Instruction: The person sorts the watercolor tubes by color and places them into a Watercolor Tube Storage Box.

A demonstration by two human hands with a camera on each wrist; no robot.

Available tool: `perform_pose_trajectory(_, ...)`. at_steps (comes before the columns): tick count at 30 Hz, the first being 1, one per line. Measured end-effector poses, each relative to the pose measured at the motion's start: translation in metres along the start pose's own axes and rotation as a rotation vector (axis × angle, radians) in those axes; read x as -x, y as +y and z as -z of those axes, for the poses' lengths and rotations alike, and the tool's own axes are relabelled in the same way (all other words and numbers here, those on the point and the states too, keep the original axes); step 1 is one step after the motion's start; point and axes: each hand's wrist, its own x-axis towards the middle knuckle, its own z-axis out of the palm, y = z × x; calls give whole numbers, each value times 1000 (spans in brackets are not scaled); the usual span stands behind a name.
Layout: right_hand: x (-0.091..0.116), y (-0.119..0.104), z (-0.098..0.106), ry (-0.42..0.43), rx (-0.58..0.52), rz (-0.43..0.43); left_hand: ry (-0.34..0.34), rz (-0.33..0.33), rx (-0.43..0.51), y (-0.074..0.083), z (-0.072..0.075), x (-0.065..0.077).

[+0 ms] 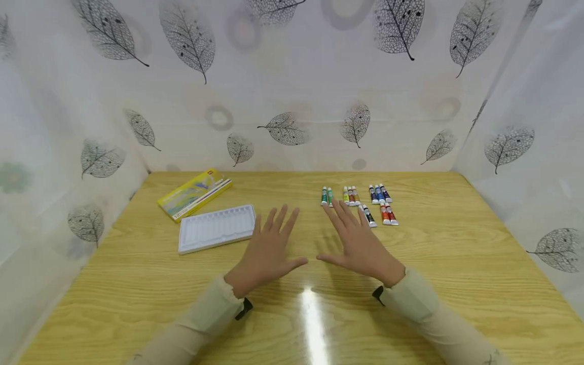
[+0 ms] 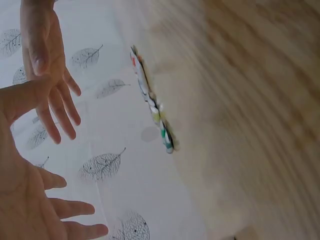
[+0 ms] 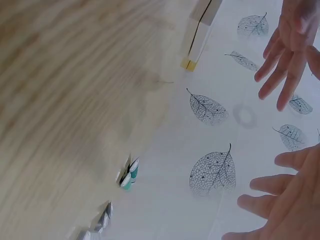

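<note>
My left hand is held over the table with fingers spread and nothing in it. Close to its fingertips lies a white plastic tray with slots. My right hand mirrors it, fingers apart and likewise bare. Just past its fingertips are small paint tubes sorted by colour: two green tubes, yellow and brown tubes, and blue tubes. Nearer lie red tubes and a black tube beside a pale one, partly behind the fingers. Both palms show in the left wrist view.
A yellow printed box lies at the back left, behind the tray. The wooden table meets a leaf-patterned curtain at the back, with similar cloth at both sides. A bright reflection marks the table's front.
</note>
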Motion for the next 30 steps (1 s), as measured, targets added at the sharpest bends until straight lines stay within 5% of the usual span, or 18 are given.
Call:
perform_pose_trajectory(7, -32, 7, 1, 11, -131, 97, -19, -108, 54, -42, 18, 6)
perform_pose_trajectory(13, -78, 8, -8, -94, -265, 171, -43, -133, 93, -93, 32, 9)
perform_pose_trajectory(20, -133, -9, -31, -169, -256, 295, -85, -44, 67, -146, 28, 16)
perform_pose_trajectory(30, -182, -39, -78, -299, -137, 338, -230, 88, 58, -189, 20, 27)
